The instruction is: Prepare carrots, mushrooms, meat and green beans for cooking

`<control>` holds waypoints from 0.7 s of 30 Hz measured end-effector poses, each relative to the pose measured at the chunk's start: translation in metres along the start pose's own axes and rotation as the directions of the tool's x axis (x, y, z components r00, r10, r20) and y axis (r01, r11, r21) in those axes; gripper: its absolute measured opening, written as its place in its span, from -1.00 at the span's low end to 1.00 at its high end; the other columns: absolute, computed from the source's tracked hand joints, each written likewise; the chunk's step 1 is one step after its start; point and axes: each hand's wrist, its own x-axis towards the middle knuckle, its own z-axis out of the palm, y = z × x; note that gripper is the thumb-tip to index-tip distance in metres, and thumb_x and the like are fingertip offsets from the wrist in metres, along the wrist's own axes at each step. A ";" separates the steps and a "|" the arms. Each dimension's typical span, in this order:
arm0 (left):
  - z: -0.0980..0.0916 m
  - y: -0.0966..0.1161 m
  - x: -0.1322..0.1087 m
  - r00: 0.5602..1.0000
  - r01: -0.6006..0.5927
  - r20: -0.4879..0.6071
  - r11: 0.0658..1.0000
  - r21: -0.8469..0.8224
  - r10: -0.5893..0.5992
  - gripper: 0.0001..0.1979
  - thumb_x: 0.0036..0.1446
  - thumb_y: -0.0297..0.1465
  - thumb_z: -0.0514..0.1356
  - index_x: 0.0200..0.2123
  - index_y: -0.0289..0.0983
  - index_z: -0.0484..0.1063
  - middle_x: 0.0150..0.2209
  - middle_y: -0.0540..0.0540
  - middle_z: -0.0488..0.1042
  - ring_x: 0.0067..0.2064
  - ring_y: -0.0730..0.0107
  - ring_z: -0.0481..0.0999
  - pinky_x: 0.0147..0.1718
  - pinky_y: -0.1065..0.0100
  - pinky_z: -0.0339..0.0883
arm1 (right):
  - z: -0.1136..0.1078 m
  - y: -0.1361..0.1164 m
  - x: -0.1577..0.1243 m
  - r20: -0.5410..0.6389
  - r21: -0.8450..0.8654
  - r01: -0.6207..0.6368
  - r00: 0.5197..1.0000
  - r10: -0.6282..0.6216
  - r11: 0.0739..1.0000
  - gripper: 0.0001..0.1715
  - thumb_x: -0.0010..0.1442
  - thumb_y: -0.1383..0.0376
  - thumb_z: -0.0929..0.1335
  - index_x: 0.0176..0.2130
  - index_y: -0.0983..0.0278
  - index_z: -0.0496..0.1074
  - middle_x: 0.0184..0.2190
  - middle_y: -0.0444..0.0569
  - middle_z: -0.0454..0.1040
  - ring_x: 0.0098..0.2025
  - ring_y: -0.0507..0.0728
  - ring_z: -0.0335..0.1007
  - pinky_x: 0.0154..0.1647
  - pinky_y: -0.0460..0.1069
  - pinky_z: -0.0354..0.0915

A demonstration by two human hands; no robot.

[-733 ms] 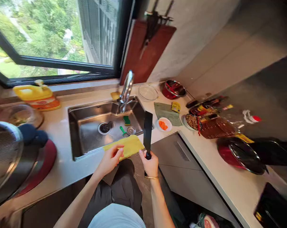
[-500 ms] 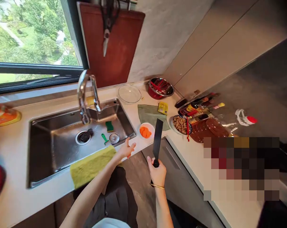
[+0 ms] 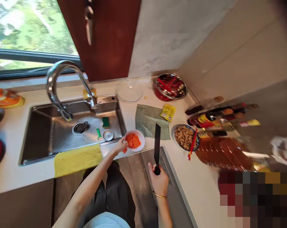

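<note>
My left hand [image 3: 121,145] is closed on the near-left rim of a white bowl [image 3: 141,144]. Sliced carrots [image 3: 133,141] lie in the bowl, which sits at the counter's edge beside the sink; I cannot tell whether it is lifted. Orange pieces also show by my fingertips. Wrapped round a handle, my right hand [image 3: 159,180] holds what looks like a black kitchen knife [image 3: 157,142], its flat blade pointing up and away from me, over the gap before the cabinets. Most of the handle is hidden in the fist.
Left is the steel sink [image 3: 50,148] with tap [image 3: 54,79], sponge [image 3: 105,122] and green peeler [image 3: 99,133]; a yellow cloth [image 3: 77,161] drapes its front. A bowl of chopped food [image 3: 184,136] with red chopsticks [image 3: 193,144], and bottles [image 3: 205,118], stand right. A metal basin [image 3: 161,95] is behind.
My left hand, open before, has reached the carrot bowl and taken its rim. The bowl has shifted toward me and left. My right hand still holds the knife. The view has turned slightly.
</note>
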 end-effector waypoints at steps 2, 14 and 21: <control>-0.024 -0.006 -0.041 0.996 -0.028 -0.081 0.998 -0.061 0.022 -0.64 0.05 -0.42 0.05 -0.04 -0.31 0.21 -0.67 0.13 0.25 -0.71 0.56 0.27 -0.72 0.56 0.13 | -0.002 -0.016 -0.005 0.040 0.020 0.075 0.996 -0.075 0.997 -0.49 0.06 -0.10 0.30 -0.59 0.23 0.20 -0.70 -0.19 0.23 -0.62 0.01 0.19 -0.53 -0.13 0.17; -0.288 0.000 -0.441 0.609 -0.494 -0.740 0.866 -0.073 0.286 -0.78 0.04 -0.26 0.15 -0.35 -0.33 0.30 -0.67 0.04 0.33 -0.69 0.55 0.26 -0.74 0.55 0.13 | 0.118 -0.253 -0.052 0.515 0.430 0.517 0.532 -0.672 0.740 -0.49 -0.02 -0.05 0.38 -0.63 0.24 0.16 -0.68 -0.21 0.11 -0.63 -0.03 0.06 -0.63 -0.14 0.09; -0.506 -0.005 -0.544 0.619 -0.426 -0.766 0.894 -0.141 0.174 -0.86 -0.07 -0.38 0.12 -0.47 -0.37 0.34 -0.66 -0.10 0.42 -0.66 0.52 0.28 -0.68 0.51 0.18 | 0.214 -0.377 -0.169 0.538 0.547 0.474 0.432 -0.723 0.690 -0.48 -0.04 -0.03 0.41 -0.62 0.24 0.13 -0.67 -0.22 0.07 -0.62 -0.04 -0.01 -0.65 -0.13 0.04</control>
